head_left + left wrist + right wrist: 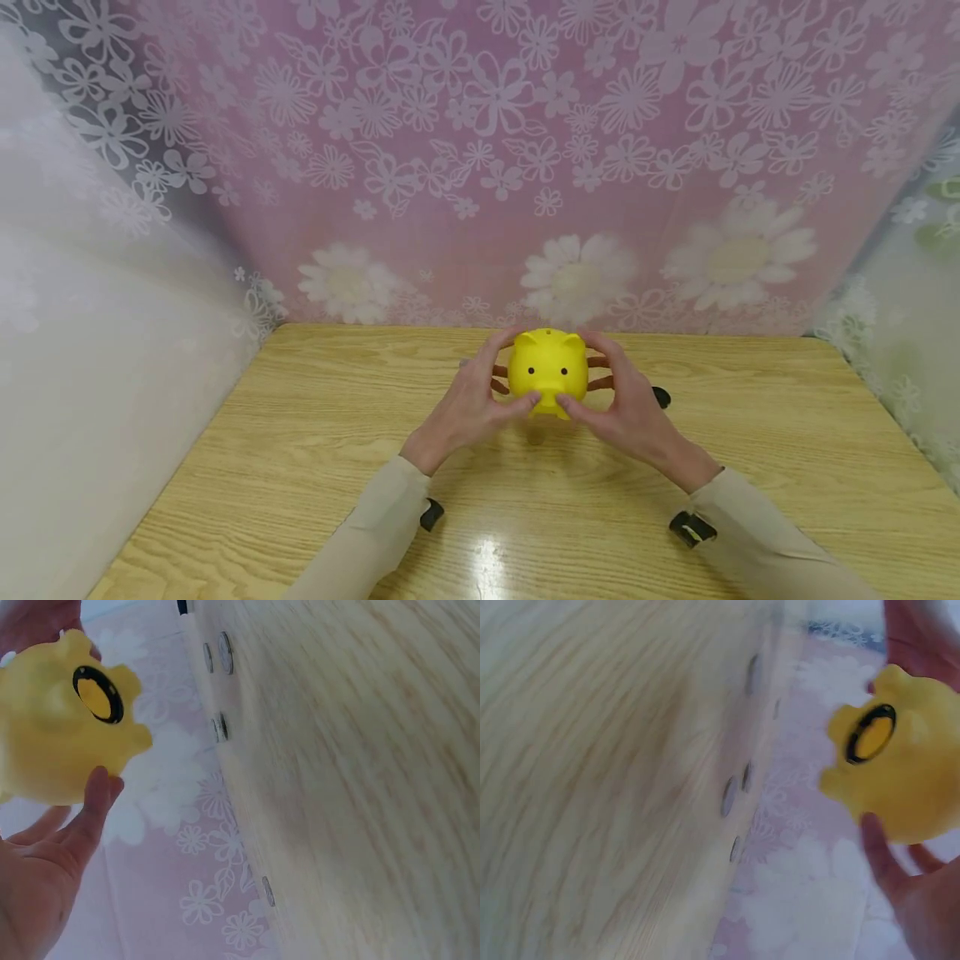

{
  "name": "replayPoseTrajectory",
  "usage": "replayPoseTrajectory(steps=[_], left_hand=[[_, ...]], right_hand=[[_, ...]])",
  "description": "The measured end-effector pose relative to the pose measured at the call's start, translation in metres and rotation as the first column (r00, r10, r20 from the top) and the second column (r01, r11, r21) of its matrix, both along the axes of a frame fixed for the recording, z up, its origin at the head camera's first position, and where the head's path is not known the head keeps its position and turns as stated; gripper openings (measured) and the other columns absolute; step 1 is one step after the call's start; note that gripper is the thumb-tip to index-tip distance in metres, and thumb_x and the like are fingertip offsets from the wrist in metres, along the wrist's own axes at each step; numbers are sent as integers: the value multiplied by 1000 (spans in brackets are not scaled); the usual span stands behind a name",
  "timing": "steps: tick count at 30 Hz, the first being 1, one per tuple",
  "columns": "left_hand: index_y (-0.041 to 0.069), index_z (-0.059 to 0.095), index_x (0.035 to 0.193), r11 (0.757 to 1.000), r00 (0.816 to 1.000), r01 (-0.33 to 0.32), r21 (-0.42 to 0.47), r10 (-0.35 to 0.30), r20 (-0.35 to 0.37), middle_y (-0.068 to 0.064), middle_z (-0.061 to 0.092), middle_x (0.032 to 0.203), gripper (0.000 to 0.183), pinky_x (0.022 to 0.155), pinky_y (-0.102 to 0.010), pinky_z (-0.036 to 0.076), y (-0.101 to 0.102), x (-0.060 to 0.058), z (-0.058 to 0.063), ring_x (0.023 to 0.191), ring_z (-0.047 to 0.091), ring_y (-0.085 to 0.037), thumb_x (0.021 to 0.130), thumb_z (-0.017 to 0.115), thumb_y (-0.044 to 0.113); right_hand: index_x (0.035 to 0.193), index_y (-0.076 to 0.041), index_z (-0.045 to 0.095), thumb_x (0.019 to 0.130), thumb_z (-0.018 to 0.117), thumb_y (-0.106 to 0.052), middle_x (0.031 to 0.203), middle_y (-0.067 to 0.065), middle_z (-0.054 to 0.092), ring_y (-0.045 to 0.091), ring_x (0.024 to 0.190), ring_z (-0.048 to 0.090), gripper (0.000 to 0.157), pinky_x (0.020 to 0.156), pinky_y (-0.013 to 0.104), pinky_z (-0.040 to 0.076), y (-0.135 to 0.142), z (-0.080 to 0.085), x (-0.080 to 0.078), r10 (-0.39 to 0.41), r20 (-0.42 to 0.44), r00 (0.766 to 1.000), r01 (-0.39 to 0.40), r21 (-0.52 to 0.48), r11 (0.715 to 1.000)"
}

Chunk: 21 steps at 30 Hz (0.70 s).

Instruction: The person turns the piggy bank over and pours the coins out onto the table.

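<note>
A yellow piggy bank (pixel 548 367) is held up off the table between both hands, its snout and black eyes facing me. My left hand (pixel 468 396) grips its left side, with the thumb at the snout and the other fingers around the side. My right hand (pixel 628 408) grips the opposite side the same way. Both wrist views show the underside with short feet and a black ring (pixel 98 694) around a yellow middle; whether it is plugged I cannot tell. Several coins lie on the table beneath, among them one coin (pixel 226 652) and another coin (pixel 729 796).
The wood-grain table (pixel 300 450) runs back to a pink flowered curtain (pixel 465 167). Just beyond the right hand lies a small black object (pixel 661 397), partly hidden. A pale wall covering (pixel 90 333) rises on the left.
</note>
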State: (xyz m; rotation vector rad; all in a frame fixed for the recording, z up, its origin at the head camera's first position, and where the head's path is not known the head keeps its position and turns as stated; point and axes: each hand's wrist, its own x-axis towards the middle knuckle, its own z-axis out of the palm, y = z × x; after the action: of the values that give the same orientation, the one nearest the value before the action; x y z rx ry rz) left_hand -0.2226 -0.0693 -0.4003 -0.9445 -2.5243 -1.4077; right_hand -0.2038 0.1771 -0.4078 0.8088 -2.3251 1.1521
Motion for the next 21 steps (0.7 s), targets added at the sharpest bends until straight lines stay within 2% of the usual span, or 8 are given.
replayPoseTrajectory(steps=[2, 4, 6, 7, 9, 13, 17, 21], left_hand=[[48, 21, 158, 999, 998, -28, -20, 29, 58, -9, 50, 153, 77, 94, -42, 58, 0, 0, 0, 92, 73, -15, 97, 68, 46], [50, 19, 158, 997, 994, -53, -51, 57, 90, -13, 56, 148, 72, 110, -51, 45, 1, 0, 0, 83, 73, -9, 99, 60, 54], [50, 18, 158, 994, 991, -70, -80, 78, 109, -15, 61, 143, 70, 118, -59, 30, 1, 0, 0, 77, 72, -6, 99, 55, 61], [51, 19, 157, 993, 989, -76, -89, 87, 118, -15, 62, 142, 69, 118, -60, 29, 1, 0, -1, 76, 71, -5, 99, 53, 63], [51, 20, 157, 991, 986, -85, -99, 98, 136, -14, 64, 139, 68, 113, -55, 39, 2, 0, -1, 77, 70, -7, 98, 51, 66], [51, 23, 156, 989, 978, -95, -114, 114, 173, -12, 65, 137, 67, 82, -37, 58, 2, 0, -2, 80, 70, -14, 97, 49, 69], [42, 26, 158, 988, 971, -84, -132, 111, 211, -12, 66, 136, 69, 81, -32, 59, 3, -1, -2, 87, 73, -17, 99, 46, 70], [35, 28, 160, 986, 961, -83, -147, 119, 249, -14, 67, 133, 70, 86, -36, 60, 6, -1, -1, 100, 73, -22, 100, 41, 70]], right_hand=[[157, -22, 33, 90, 78, -19, 144, 17, 54, 29, 104, 68, 81, 75, 36, 62, -2, 3, 2, -45, 142, 989, 45, 2, 999], [158, -30, 31, 96, 71, -29, 140, 18, 56, 27, 99, 68, 74, 74, 34, 61, -3, 6, 4, -80, 263, 961, 79, 12, 997], [158, -34, 30, 100, 66, -38, 138, 20, 58, 27, 97, 68, 69, 73, 32, 59, -4, 8, 4, -106, 344, 933, 102, 31, 994], [158, -35, 30, 100, 64, -41, 138, 21, 59, 27, 97, 68, 68, 73, 32, 59, -5, 8, 4, -118, 370, 921, 111, 41, 993], [158, -34, 30, 101, 62, -43, 137, 22, 60, 28, 98, 68, 67, 71, 32, 59, -6, 9, 5, -125, 407, 905, 114, 51, 992], [158, -31, 30, 101, 61, -47, 139, 24, 59, 29, 98, 68, 67, 69, 34, 62, -7, 9, 6, -119, 470, 875, 112, 43, 993], [159, -30, 30, 102, 59, -49, 140, 25, 58, 27, 95, 68, 67, 68, 39, 63, -7, 10, 6, -102, 528, 843, 109, 18, 994], [159, -27, 29, 102, 56, -54, 138, 27, 58, 26, 92, 71, 69, 68, 42, 64, -8, 14, 5, -81, 608, 790, 114, -16, 993]])
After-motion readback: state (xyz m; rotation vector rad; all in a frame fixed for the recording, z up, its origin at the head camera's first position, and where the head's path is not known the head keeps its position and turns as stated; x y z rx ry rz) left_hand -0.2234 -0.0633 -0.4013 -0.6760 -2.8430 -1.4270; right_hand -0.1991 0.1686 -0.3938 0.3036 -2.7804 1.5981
